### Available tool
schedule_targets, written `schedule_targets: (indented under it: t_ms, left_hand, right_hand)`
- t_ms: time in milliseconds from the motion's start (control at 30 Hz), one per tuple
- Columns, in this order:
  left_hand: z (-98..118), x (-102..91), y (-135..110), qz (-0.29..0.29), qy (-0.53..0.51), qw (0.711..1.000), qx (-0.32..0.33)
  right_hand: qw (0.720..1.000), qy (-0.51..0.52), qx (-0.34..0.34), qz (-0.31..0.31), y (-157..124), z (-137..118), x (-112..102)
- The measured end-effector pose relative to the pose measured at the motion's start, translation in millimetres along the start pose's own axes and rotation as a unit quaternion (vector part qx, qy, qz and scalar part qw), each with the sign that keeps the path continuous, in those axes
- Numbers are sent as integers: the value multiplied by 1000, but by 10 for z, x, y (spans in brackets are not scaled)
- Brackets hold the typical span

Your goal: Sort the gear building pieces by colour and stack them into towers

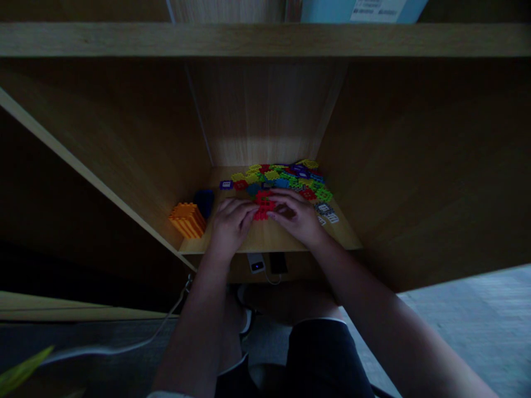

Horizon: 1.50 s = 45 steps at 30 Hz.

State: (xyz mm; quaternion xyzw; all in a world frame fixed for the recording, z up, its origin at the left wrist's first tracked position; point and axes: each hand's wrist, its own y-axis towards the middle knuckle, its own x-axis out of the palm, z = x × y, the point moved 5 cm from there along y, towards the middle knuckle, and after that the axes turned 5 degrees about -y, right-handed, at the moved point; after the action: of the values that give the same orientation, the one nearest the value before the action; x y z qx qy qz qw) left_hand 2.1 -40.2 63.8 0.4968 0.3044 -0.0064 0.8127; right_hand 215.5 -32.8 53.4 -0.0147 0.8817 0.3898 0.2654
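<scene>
As left hand (230, 224), right hand (296, 218) arch palm-down | red piece (263, 207) (apparently) pinched

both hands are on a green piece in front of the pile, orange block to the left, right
Not green: the head view shows the left hand and right hand on a red piece. It lies in front of the pile, with the orange block to the left.

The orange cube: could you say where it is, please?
Head view: the orange cube stands at the left front corner of the desk, left of the left hand, beside a dark blue piece.
</scene>
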Motion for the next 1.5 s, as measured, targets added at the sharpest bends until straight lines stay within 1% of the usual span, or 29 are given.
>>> schedule_targets:
  t_ms: [233,333,433,567,700,833,967,1200,1500]
  left_hand:
    - [-2,14,-3,-6,9,1000,-11]
    - [-15,8,-2,-4,7,999,-31]
    - [-54,-8,2,-4,-1,998,-67]
    - [-161,26,-7,-38,-19,991,-125]
    - [-266,108,-34,-83,-34,982,-167]
    - [-323,143,-58,-98,-54,974,-196]
    - [-341,152,-74,-105,-72,970,-208]
    - [-346,153,-86,-101,-83,968,-215]
    - [-320,140,-73,-102,-80,971,-201]
  right_hand:
    - [1000,-23,-15,4,30,-36,-24]
    - [1000,-29,5,7,42,28,-5]
    - [998,-46,36,16,36,140,20]
    - [998,-45,50,-6,30,236,76]
    - [997,-48,50,-22,46,233,96]
    - [996,-61,59,-36,61,216,102]
    - [996,-60,57,-39,60,215,112]
    - [996,-65,54,-42,57,236,124]
    - [995,-64,62,-52,66,225,132]
